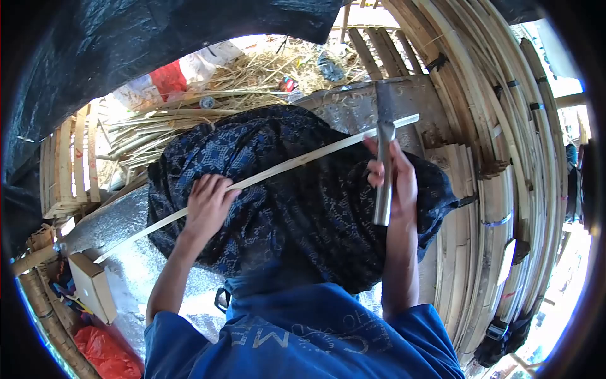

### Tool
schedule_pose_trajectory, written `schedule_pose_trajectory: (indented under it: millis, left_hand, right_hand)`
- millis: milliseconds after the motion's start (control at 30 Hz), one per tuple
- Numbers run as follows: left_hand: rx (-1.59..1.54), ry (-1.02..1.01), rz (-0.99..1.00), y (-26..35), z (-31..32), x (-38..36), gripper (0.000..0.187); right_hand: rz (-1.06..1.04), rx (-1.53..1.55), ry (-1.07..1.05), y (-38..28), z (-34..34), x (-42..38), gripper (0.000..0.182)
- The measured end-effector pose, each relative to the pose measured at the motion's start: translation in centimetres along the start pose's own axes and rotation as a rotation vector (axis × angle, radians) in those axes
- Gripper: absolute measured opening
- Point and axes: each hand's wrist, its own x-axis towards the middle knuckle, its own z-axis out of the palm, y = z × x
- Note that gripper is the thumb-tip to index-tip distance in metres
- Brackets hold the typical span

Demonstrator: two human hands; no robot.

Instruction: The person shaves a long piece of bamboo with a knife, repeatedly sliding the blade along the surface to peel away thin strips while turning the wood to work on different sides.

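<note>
Head view: one pale strip (pixel 303 159) lies aslant over the single dark patterned cloth (pixel 221 151) on the lap, the fingers of the left hand (pixel 209 201) clamped on it, those of the right hand (pixel 399 180) curled round one metal-handled blade (pixel 382 151) that crosses the strip near its far end. A blue shirt (pixel 284 335) bears partly legible letters, an M among them; two red plastic bags (pixel 107 354) and one cardboard box (pixel 93 287) lie around.
</note>
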Motion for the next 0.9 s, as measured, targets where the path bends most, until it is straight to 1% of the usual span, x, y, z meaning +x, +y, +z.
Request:
schedule_pose_trajectory:
  millis: [33,67,100,167,233,267,300,367,400,433,467,500,533,567,633,667,733,767,833,900]
  left_hand:
    - [-0.042,0.008,0.028,-0.6,-0.4,-0.1,0.021]
    - [-0.068,-0.019,0.024,-1.0,-1.1,-0.2,0.019]
    - [-0.091,-0.050,0.018,-1.1,-1.8,-0.2,0.017]
    - [-0.136,-0.083,0.064,-1.0,-2.7,0.2,0.017]
    - [-0.312,-0.189,0.082,-0.3,-2.5,0.0,0.017]
    - [-0.359,-0.124,0.101,0.6,-1.8,0.1,0.019]
    - [-0.358,-0.141,0.111,1.2,-1.0,0.3,0.023]
    - [-0.369,-0.175,0.130,2.4,1.2,0.5,0.027]
    - [-0.395,-0.206,0.153,2.9,1.6,0.6,0.027]
    - [-0.354,-0.205,0.158,3.3,1.7,0.8,0.029]
    - [-0.311,-0.193,0.163,3.7,1.9,1.1,0.031]
    - [-0.333,-0.207,0.176,4.0,2.1,1.2,0.031]
    - [-0.340,-0.205,0.173,4.1,2.2,1.2,0.032]
    - [-0.341,-0.198,0.169,4.2,2.2,1.4,0.032]
    - [-0.331,-0.197,0.183,4.7,2.2,1.6,0.032]
    - [-0.326,-0.206,0.175,4.9,2.3,1.8,0.032]
    - [-0.314,-0.216,0.166,5.1,2.3,1.7,0.032]
    - [-0.307,-0.212,0.173,5.1,2.4,1.7,0.032]
    - [-0.290,-0.198,0.182,4.9,2.6,1.9,0.032]
    - [-0.294,-0.225,0.164,4.6,2.6,1.7,0.033]
  right_hand:
    - [0.033,-0.008,0.022,0.0,-0.1,-0.9,0.041]
    - [-0.001,-0.060,0.002,-0.1,0.1,-2.1,0.038]
    - [-0.025,-0.100,0.073,-0.7,0.8,-3.5,0.035]
    - [-0.163,-0.394,0.185,-2.3,1.8,-6.1,0.033]
    - [-0.299,-0.518,0.390,-3.8,2.4,-8.6,0.033]
    - [-0.394,-0.540,0.457,-4.5,2.4,-9.7,0.032]
    - [-0.437,-0.564,0.484,-5.3,2.3,-10.8,0.033]
    - [-0.470,-0.668,0.660,-5.9,1.6,-12.4,0.037]
    - [-0.410,-0.707,0.733,-6.0,1.8,-13.3,0.038]
    - [-0.340,-0.690,0.752,-5.7,0.9,-14.0,0.037]
    - [-0.282,-0.739,0.718,-4.8,-0.5,-14.7,0.035]
    - [-0.221,-0.791,0.678,-4.3,-1.4,-15.4,0.034]
    - [-0.145,-0.900,0.662,-3.8,-1.6,-16.3,0.032]
    - [-0.079,-0.913,0.658,-3.6,-1.3,-17.0,0.033]
    - [-0.178,-0.936,0.704,-3.4,-1.5,-17.9,0.034]
    - [-0.174,-0.937,0.704,-3.4,-1.6,-18.1,0.034]
    - [-0.431,-0.638,0.733,-3.1,-1.7,-18.4,0.033]
    - [-0.462,-0.535,0.716,-2.2,-1.8,-18.0,0.031]
    - [-0.215,-0.807,0.730,1.3,-1.6,-17.1,0.030]
    - [0.061,-0.725,0.466,4.4,-1.5,-16.1,0.029]
